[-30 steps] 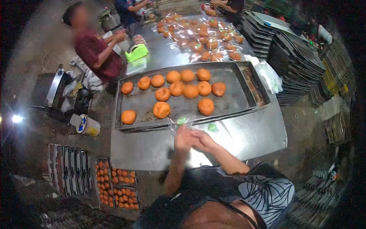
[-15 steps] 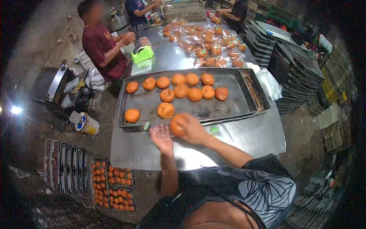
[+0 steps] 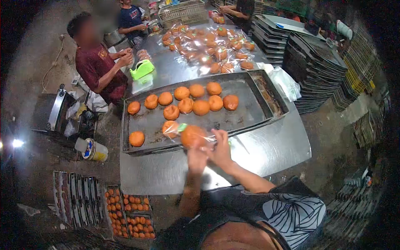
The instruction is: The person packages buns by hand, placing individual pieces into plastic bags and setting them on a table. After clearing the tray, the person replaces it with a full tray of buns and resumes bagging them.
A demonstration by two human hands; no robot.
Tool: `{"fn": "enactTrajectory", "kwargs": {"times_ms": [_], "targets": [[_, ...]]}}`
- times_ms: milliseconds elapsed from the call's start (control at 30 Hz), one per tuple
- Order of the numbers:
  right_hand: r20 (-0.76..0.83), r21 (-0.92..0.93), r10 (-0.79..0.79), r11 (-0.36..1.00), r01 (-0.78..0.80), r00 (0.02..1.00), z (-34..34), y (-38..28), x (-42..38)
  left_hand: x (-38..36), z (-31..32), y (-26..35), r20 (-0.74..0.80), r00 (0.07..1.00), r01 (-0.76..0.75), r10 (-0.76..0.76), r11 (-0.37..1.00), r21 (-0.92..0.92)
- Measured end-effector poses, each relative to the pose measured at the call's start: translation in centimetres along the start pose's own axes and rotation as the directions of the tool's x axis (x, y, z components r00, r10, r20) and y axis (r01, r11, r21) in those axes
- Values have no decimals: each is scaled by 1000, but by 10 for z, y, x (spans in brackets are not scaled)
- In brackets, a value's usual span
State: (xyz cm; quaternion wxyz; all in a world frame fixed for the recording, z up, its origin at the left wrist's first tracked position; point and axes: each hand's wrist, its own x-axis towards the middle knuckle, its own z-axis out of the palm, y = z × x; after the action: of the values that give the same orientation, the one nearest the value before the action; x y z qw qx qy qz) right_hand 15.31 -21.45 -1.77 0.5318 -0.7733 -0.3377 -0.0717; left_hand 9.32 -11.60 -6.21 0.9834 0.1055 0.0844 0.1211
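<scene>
A round orange-brown bun (image 3: 192, 136) is inside a clear plastic bag (image 3: 207, 138) with a green label (image 3: 182, 127). My left hand (image 3: 197, 157) holds the bagged bun from below, its fingers blurred. At the bag's near right side, my right hand (image 3: 221, 151) grips the plastic. Both hands are close together over the front edge of a dark metal baking tray (image 3: 156, 148). Several unwrapped buns (image 3: 201, 107) lie in that tray, one of them (image 3: 170, 128) just behind the bagged bun.
Bagged buns (image 3: 221, 53) are heaped at the steel table's far end, near a green tape dispenser (image 3: 142, 69). Plastic bags (image 3: 285, 83) lie right of the tray. Stacked trays (image 3: 314, 68) stand at right. Co-workers (image 3: 98, 62) stand at left and back. Bun-filled trays (image 3: 137, 203) lie below left.
The bun, bare in my right hand before, is now inside the plastic bag. My left hand has moved under it, and my right hand has shifted to the bag's side. The view has turned slightly.
</scene>
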Motion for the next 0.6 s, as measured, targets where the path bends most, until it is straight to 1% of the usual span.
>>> {"fn": "enactTrajectory", "kwargs": {"times_ms": [33, 67, 100, 133, 167, 200, 233, 267, 300, 333, 367, 400, 433, 467, 500, 533, 567, 600], "targets": [[120, -61, 70, 996, -63, 990, -4, 20, 10, -3, -12, -15, -65, 992, -89, 111, 958, 273], [130, 104, 18, 994, -32, 991, -5, 44, 22, -5, -8, -28, -131, 985, -55, 116, 917, 396], [204, 31, 62, 997, -69, 977, -5, 81, 43, -4, -4, -39, -191, 973, -14, 130, 858, 513], [113, 63, 22, 998, -29, 993, -22, 75, 77, -2, -11, -49, -146, 979, 0, 144, 713, 701], [128, 5, 116, 993, -118, 985, -32, 56, 114, 2, -26, -60, -95, 985, 6, 141, 529, 848], [139, -63, 214, 976, -207, 967, -36, 42, 145, 10, -37, -77, -27, 992, -23, 120, 396, 918], [-1, 94, 10, 996, -10, 1000, -27, 35, 171, 11, -21, -85, 79, 997, -80, -11, -158, 984], [-163, 216, -179, 953, 212, 970, -23, 31, 186, 21, -56, -101, 287, 954, -296, -85, -407, 864], [-159, 212, -187, 953, 218, 969, -28, 33, 181, 31, -96, -116, 452, 868, -474, -204, -609, 636], [-64, 100, -193, 975, 199, 979, -28, 32, 164, 33, -105, -119, 454, 869, -472, -198, -611, 636], [30, -15, -192, 981, 193, 981, -26, 32, 144, 38, -111, -119, 308, 910, -414, -277, -578, 703], [69, 143, -264, 957, 252, 962, -28, 48, 114, 48, -111, -116, 166, 920, -350, -356, -551, 757], [261, 225, -88, 974, 28, 961, -32, 75, 72, 52, -100, -110, 179, 919, -359, -352, -555, 750], [669, 130, 252, 886, -444, 699, -57, 88, 37, 44, -85, -103, 109, 964, -185, -243, -318, 930], [732, 31, 384, 807, -590, 563, -56, 126, -19, 37, -79, -98, -2, 987, -2, -161, -26, 1000], [789, 53, 328, 807, -589, 520, -68, 143, -54, 44, -91, -93, 43, 983, -79, -179, -200, 977], [852, 102, 293, 721, -685, 435, -84, 130, -65, 51, -105, -91, 84, 975, -156, -207, -363, 919], [840, 64, 314, 753, -655, 443, -88, 125, -68, 47, -93, -91, 52, 990, -74, -131, -172, 982]]}}
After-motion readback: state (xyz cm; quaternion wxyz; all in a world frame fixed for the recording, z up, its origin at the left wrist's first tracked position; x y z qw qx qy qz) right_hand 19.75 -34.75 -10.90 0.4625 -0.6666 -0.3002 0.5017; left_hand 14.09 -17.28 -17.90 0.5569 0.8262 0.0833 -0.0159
